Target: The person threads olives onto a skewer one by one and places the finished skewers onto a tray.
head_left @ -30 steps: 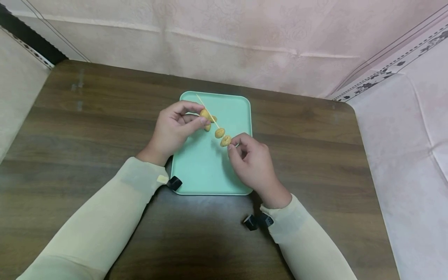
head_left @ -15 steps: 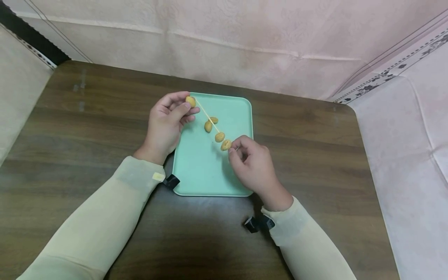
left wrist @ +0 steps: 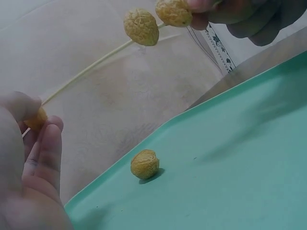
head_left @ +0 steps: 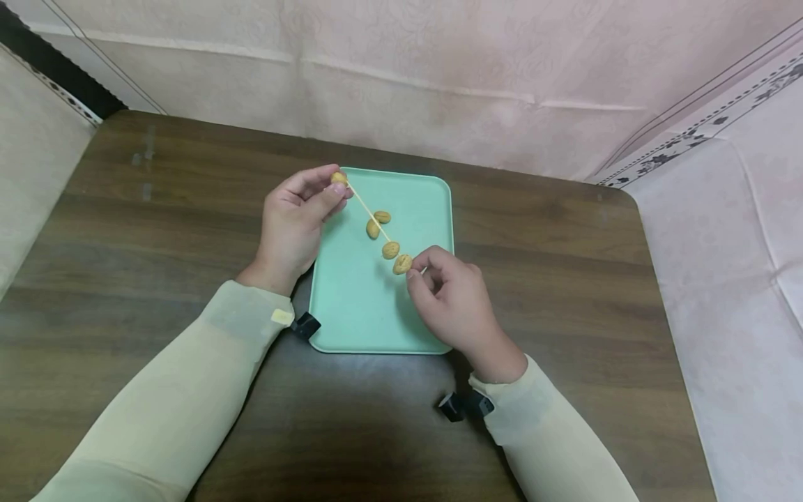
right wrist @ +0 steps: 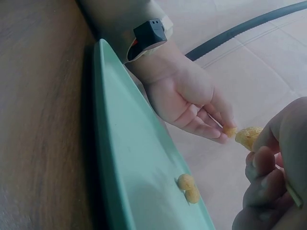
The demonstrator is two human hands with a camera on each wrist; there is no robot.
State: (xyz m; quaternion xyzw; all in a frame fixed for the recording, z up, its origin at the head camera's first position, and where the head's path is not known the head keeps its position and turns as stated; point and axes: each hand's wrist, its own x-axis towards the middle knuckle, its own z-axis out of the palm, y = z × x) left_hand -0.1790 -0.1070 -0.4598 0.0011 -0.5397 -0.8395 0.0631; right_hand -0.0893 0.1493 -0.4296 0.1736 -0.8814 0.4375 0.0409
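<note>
While the right hand (head_left: 454, 300) pinches the thin skewer (head_left: 366, 207) toward its near end, the left hand (head_left: 293, 226) pinches a yellow fruit (head_left: 339, 178) at its far end.
Two threaded fruits (head_left: 391, 250) sit just beside the right fingertips, above the green tray (head_left: 376, 314); whether the tip has entered the left hand's fruit, I cannot tell. Two loose fruits (head_left: 373, 229) lie side by side on the tray.

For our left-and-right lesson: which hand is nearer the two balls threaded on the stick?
Right: the right hand holds the stick beside the threaded balls; the left hand pinches another ball at the far end.
</note>
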